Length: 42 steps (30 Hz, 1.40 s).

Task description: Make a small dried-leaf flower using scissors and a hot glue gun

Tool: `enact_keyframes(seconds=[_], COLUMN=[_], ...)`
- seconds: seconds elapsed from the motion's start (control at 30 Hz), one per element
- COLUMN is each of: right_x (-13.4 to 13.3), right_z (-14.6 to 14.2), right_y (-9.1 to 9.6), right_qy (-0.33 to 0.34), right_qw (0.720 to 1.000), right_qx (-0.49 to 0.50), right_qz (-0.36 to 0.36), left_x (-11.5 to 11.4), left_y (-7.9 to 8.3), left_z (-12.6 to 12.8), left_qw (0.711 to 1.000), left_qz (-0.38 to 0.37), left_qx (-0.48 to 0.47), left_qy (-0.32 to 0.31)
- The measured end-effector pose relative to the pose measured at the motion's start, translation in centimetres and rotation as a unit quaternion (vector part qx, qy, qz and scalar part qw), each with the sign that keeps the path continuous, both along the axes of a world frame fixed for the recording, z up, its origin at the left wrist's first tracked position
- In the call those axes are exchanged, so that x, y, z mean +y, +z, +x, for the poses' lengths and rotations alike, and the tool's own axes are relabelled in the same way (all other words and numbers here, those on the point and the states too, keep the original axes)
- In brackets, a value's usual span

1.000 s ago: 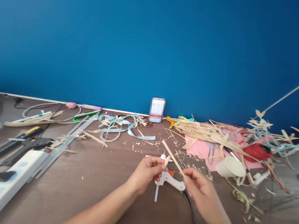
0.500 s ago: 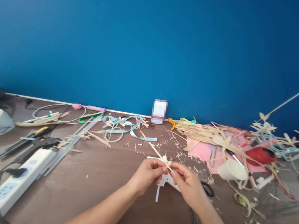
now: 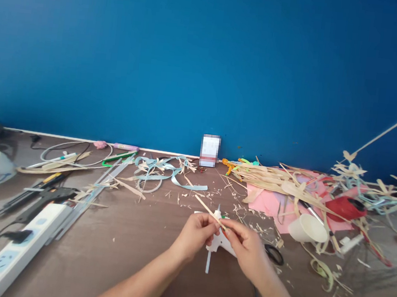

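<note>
A thin pale strip (image 3: 204,207), like a plant-husk or wooden sliver, is held between my two hands over the table. My left hand (image 3: 196,235) pinches it with thumb and forefinger near its middle. At its lower right end, the thumb and fingers of my right hand (image 3: 245,243) close on it. Under my hands lies a white glue gun (image 3: 222,244), with a clear glue stick (image 3: 208,263) poking out toward me; my fingers hide part of it. Black-handled scissors (image 3: 274,254) rest just right of my right hand.
A white power strip (image 3: 28,244) and a black glue gun (image 3: 49,199) lie left. Light blue ribbon (image 3: 174,174) is at the back. On the right are a heap of pale husk strips (image 3: 269,177), pink paper (image 3: 264,200), a white cup (image 3: 307,228) and a red spool (image 3: 344,208).
The strip is still pinched in both hands. My right fingers have shifted slightly left along it, closer to my left hand. The whole view has tilted up a little.
</note>
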State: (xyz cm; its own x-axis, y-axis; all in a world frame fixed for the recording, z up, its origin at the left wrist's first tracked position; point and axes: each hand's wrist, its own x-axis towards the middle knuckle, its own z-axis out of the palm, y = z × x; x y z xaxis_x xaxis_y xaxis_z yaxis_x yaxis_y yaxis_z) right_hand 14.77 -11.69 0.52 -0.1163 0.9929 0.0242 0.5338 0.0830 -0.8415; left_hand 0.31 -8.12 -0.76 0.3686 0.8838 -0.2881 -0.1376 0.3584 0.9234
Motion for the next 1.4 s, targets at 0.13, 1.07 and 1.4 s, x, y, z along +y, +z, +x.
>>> enact_keyframes(seconds=[0.13,1.07,1.4], right_x=[-0.6,0.5,-0.6], right_z=[-0.3,-0.6,-1.4], right_y=[0.1,0.2,0.0], right_qy=[0.012,0.028,0.013], right_qw=[0.971,0.98,0.989], right_qx=[-0.211,0.157,-0.116], right_qz=[0.109,-0.119,0.095], left_x=[-0.2,-0.9,-1.1], left_y=[-0.2,0.2,0.0], left_z=[0.3,-0.8,-0.6], left_qw=[1.0,0.996,0.999], left_qz=[-0.014,-0.057,-0.009], left_qx=[-0.004,-0.046,0.01], left_qy=[0.028,0.044,0.033])
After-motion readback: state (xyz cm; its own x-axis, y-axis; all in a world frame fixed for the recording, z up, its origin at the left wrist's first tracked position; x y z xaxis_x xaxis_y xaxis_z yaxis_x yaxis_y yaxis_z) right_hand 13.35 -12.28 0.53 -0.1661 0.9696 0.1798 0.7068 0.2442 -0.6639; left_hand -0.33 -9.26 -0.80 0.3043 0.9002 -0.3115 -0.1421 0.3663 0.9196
